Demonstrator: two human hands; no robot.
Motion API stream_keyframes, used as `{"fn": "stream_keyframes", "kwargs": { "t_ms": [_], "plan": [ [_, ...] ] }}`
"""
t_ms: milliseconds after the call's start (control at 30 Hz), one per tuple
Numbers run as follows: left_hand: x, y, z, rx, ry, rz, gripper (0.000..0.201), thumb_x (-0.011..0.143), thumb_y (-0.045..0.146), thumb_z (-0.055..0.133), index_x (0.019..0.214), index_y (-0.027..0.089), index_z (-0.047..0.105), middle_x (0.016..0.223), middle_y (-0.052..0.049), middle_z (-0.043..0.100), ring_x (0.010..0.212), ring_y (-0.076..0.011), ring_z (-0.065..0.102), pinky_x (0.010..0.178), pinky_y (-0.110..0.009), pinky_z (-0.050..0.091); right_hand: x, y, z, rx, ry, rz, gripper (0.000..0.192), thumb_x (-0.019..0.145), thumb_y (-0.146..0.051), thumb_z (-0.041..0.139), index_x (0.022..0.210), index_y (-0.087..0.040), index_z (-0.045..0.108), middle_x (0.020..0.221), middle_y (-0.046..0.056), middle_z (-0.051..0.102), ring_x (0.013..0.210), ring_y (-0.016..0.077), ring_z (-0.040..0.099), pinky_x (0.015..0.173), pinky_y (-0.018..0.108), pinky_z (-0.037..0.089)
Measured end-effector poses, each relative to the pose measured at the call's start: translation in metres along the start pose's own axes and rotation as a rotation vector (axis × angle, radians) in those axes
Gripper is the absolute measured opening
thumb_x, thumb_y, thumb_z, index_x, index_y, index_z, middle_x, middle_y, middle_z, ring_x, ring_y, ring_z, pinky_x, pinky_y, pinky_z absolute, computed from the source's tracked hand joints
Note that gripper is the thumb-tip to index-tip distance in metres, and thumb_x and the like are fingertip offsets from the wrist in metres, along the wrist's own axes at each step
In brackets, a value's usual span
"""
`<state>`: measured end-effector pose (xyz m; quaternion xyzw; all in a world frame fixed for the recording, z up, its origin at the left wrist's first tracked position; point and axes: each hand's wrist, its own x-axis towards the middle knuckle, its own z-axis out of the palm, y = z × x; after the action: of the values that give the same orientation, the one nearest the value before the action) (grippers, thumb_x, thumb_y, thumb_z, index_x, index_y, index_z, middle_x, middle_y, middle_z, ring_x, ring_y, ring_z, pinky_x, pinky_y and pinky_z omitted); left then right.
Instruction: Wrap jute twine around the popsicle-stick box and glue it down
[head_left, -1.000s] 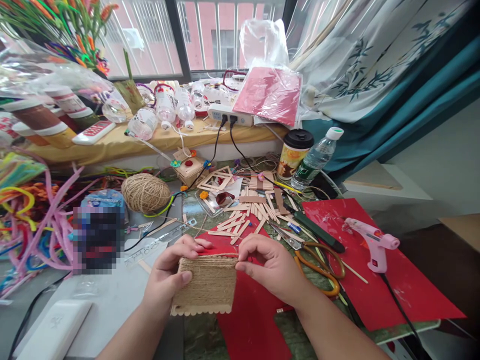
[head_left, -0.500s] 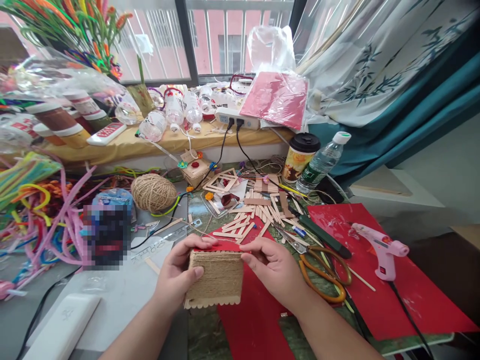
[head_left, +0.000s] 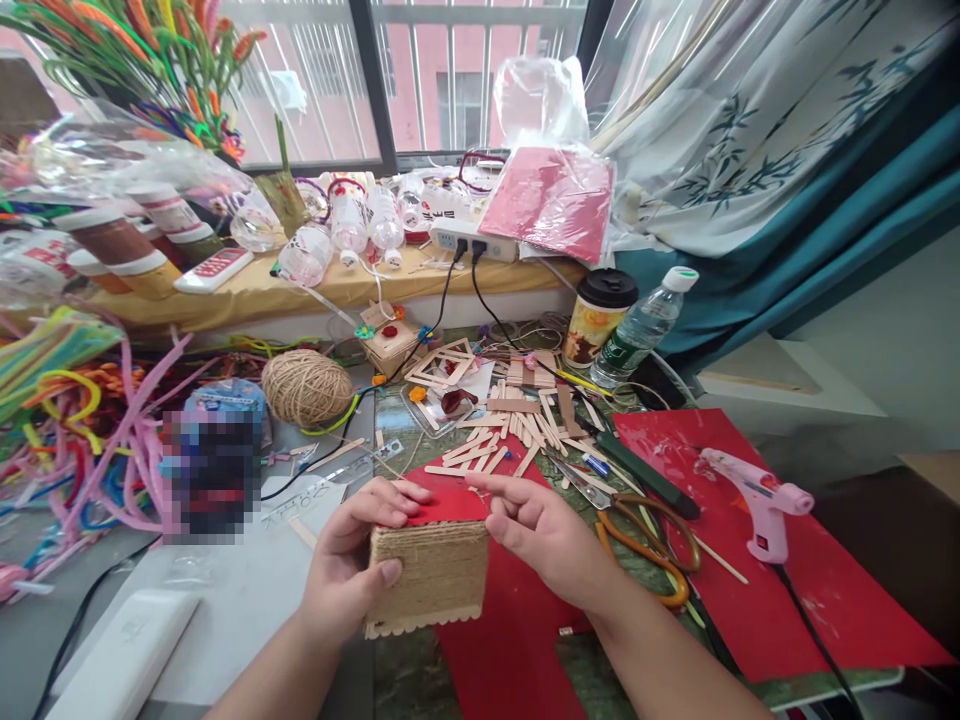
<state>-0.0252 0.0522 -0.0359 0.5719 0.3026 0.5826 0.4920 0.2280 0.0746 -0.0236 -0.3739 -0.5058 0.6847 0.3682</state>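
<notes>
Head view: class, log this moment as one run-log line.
left hand: grips twine-wrapped craft-stick box | right hand: open beside box top, red inside | orange-handled scissors right | twine ball behind

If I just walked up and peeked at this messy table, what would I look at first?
Probably the little twine-wrapped box right at the front, held in the left hand, with the right hand open beside its top edge. Next comes the pink glue gun lying on the red sheet to the right. On the left, a big ball of twine sits beside a bright tangle of pipe cleaners.
</notes>
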Motion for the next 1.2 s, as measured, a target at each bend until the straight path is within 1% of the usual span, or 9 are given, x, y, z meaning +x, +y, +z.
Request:
{"fn": "stream_keyframes", "kwargs": {
  "t_ms": [100, 200, 433, 600, 700, 833, 933, 1100, 1200],
  "plan": [
    [-0.001, 0.0, 0.0, -0.046, 0.003, -0.017, 0.024, 0.085, 0.035, 0.08, 0.106, 0.026, 0.072, 0.104, -0.007, 0.065, 0.114, -0.033, 0.063, 0.103, -0.053, 0.048, -0.001, -0.005, 0.001, 0.056, -0.091, 0.05, 0.068, 0.09, -0.062, 0.077, 0.143, -0.021, 0.066, 0.099, 0.006, 0.071, 0.088, 0.0189, 0.064, 0.081, 0.03, 0.052],
    [-0.001, -0.003, 0.0, -0.102, 0.012, -0.053, 0.025, 0.083, 0.037, 0.081, 0.104, 0.026, 0.072, 0.102, -0.007, 0.065, 0.112, -0.0322, 0.063, 0.101, -0.051, 0.05, -0.002, -0.003, 0.002, 0.093, -0.112, 0.067, 0.072, 0.087, -0.062, 0.079, 0.144, -0.021, 0.064, 0.112, 0.01, 0.074, 0.099, 0.0219, 0.067, 0.088, 0.034, 0.053],
    [0.0, -0.005, 0.0, -0.174, 0.008, -0.15, 0.029, 0.083, 0.041, 0.079, 0.105, 0.026, 0.068, 0.107, -0.007, 0.063, 0.116, -0.0328, 0.061, 0.105, -0.051, 0.049, -0.001, 0.005, 0.002, 0.013, -0.1, 0.049, 0.055, 0.088, -0.068, 0.073, 0.102, -0.016, 0.073, 0.082, 0.004, 0.069, 0.077, 0.0184, 0.063, 0.072, 0.028, 0.051],
    [0.004, -0.001, 0.0, 0.114, -0.098, -0.301, 0.051, 0.087, 0.052, 0.078, 0.129, 0.027, 0.064, 0.142, -0.013, 0.057, 0.139, -0.0393, 0.048, 0.114, -0.048, 0.04, -0.003, 0.004, 0.004, -0.089, -0.015, -0.01, 0.047, 0.089, -0.062, 0.075, 0.096, -0.016, 0.069, 0.074, -0.002, 0.058, 0.066, 0.0127, 0.05, 0.059, 0.022, 0.04],
    [0.006, 0.002, -0.002, 0.216, -0.119, -0.392, 0.052, 0.087, 0.051, 0.079, 0.13, 0.027, 0.064, 0.142, -0.013, 0.06, 0.134, -0.0381, 0.053, 0.109, -0.044, 0.043, -0.005, 0.005, 0.006, -0.151, -0.021, -0.027, 0.043, 0.09, -0.058, 0.075, 0.1, -0.017, 0.069, 0.077, -0.001, 0.059, 0.067, 0.013, 0.051, 0.057, 0.022, 0.041],
    [0.007, 0.001, -0.004, 0.255, -0.112, -0.267, 0.04, 0.087, 0.048, 0.08, 0.117, 0.025, 0.067, 0.131, -0.013, 0.065, 0.128, -0.0367, 0.058, 0.109, -0.045, 0.044, -0.007, 0.009, 0.009, -0.24, -0.011, -0.103, 0.041, 0.088, -0.054, 0.078, 0.104, -0.018, 0.069, 0.08, 0.001, 0.064, 0.067, 0.0152, 0.058, 0.057, 0.024, 0.046],
    [0.005, -0.001, -0.001, 0.363, -0.058, -0.119, 0.038, 0.093, 0.035, 0.076, 0.127, 0.028, 0.063, 0.15, -0.015, 0.054, 0.143, -0.0377, 0.049, 0.116, -0.051, 0.041, -0.008, 0.009, 0.012, -0.333, 0.07, -0.171, 0.037, 0.086, -0.047, 0.081, 0.107, -0.019, 0.069, 0.08, 0.002, 0.07, 0.068, 0.0178, 0.065, 0.061, 0.026, 0.052],
    [-0.003, -0.007, 0.013, 0.678, -0.154, -0.018, 0.084, 0.078, 0.033, 0.089, 0.151, 0.033, 0.048, 0.172, -0.018, 0.025, 0.158, -0.0472, 0.026, 0.123, -0.069, 0.028, -0.008, 0.013, 0.021, -0.348, 0.188, -0.194, 0.037, 0.083, -0.041, 0.087, 0.107, -0.023, 0.066, 0.086, 0.003, 0.077, 0.076, 0.0213, 0.074, 0.069, 0.029, 0.059],
    [-0.006, -0.01, 0.02, 0.79, -0.142, 0.011, 0.083, 0.077, 0.031, 0.089, 0.151, 0.032, 0.05, 0.172, -0.018, 0.022, 0.158, -0.0495, 0.023, 0.121, -0.073, 0.028, -0.008, 0.017, 0.026, -0.288, 0.172, -0.166, 0.043, 0.079, -0.044, 0.091, 0.108, -0.023, 0.066, 0.088, 0.003, 0.078, 0.077, 0.0219, 0.076, 0.068, 0.029, 0.06]
  ]
}}
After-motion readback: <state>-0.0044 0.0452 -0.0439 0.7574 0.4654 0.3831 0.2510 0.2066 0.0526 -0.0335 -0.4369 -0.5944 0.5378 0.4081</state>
